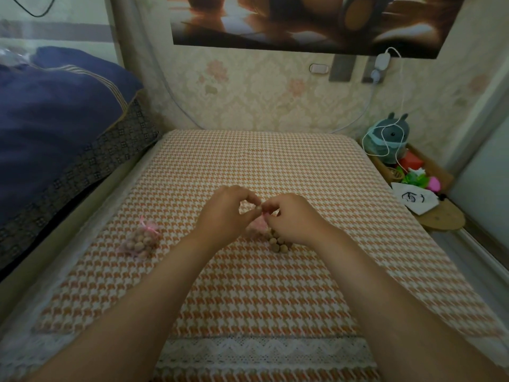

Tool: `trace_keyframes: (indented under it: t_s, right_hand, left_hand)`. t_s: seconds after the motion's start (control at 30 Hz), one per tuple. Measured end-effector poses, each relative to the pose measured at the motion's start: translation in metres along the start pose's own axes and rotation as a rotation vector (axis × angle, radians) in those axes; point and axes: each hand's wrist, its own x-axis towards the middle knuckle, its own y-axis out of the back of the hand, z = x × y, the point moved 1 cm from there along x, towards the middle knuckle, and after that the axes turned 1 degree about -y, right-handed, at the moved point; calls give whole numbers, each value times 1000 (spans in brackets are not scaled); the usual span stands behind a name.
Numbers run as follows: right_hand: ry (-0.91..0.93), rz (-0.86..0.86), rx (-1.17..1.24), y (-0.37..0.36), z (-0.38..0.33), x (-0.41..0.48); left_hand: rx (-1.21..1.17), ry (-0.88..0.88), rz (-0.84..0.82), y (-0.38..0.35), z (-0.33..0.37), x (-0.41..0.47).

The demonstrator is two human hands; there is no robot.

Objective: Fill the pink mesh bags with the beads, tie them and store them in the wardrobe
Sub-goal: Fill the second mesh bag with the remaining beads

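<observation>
Orange houndstooth tablecloth (248, 161), navy quilt (55, 119) at left, grey plush toy (391, 139) — white cable (403, 92) draped over it.

Cover (248, 161): woven cloth, matt, coarse weave. Its trim (264, 351) is lace, openwork. Tied bag (140, 239): sheer mesh, soft. Ribbon (148, 226) looks satiny w/ slight sheen. 2nd bag (257, 224): same thin mesh, mostly hidden. Beads (279, 241): matt, rough-ish, maybe wood or seed, can't tell. Duvet (55, 106): smooth matt cloth. Toy (388, 139): fuzzy plush. Cable (402, 86): smooth white plastic. Poster (303, 20): glossy. Wallpaper (261, 100): matt, embossed-looking. Board (443, 216): wood or cork, matt. Pouch (416, 199): plain white cloth.
</observation>
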Motion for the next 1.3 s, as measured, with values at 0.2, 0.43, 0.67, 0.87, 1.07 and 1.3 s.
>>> trace_keyframes:
  t_s: [0.2,0.43,0.67,0.87,1.07,1.3]
  right_hand:
    - [6,-4,-9,0,1,1]
    - [26,0,-34,-2,-1,0]
    - [28,32,-64,-2,-4,1]
    - [-11,131,94,3,5,2]
    - [-89,-57,-223,-4,12,-3]
    - [-96,-46,-403,-22,9,1]
  left_hand:
    - [25,75,-73,-2,-2,2]
    - [274,104,-109,10,12,1]
    - [225,193,-101,20,19,1]
    - [154,285,-93,24,10,1]
    - [83,303,-115,24,2,-2]
    - [-57,234,-201,22,-2,-4]
